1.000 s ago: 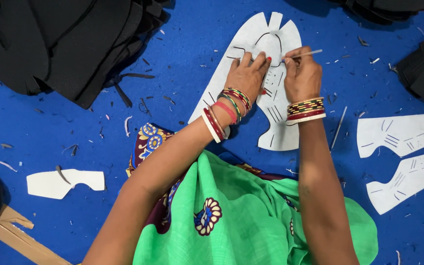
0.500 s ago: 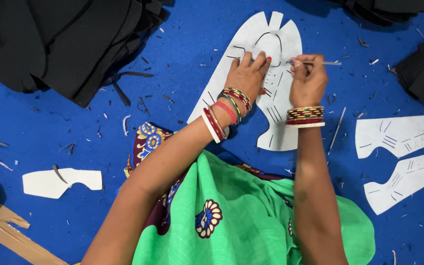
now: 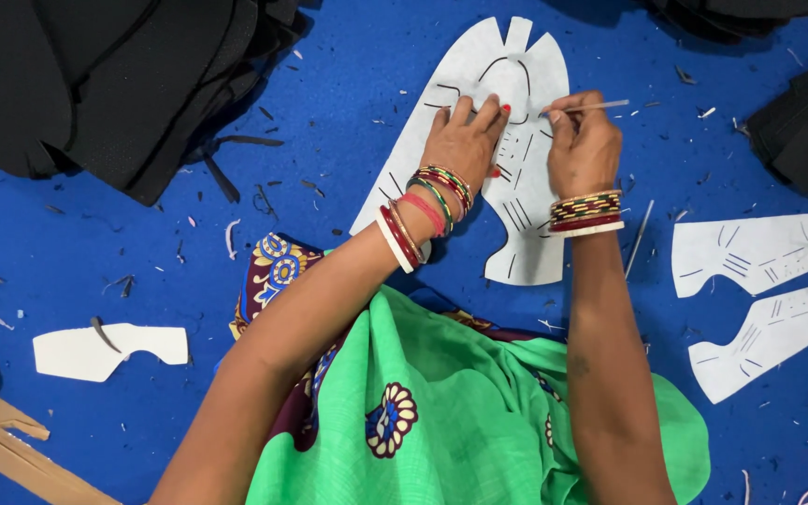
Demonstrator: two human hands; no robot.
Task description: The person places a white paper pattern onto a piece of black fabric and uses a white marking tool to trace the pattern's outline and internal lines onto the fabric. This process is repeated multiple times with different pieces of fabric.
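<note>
no packages, labels, signs or screens.

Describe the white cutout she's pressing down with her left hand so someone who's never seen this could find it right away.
On the blue work surface, look at top centre, just beyond the green garment. The large white shoe-upper-shaped paper pattern lies flat there under the left hand, while the right hand holds a thin stick-like tool at it. Unlike the other white patterns, it has hands on it.
</note>
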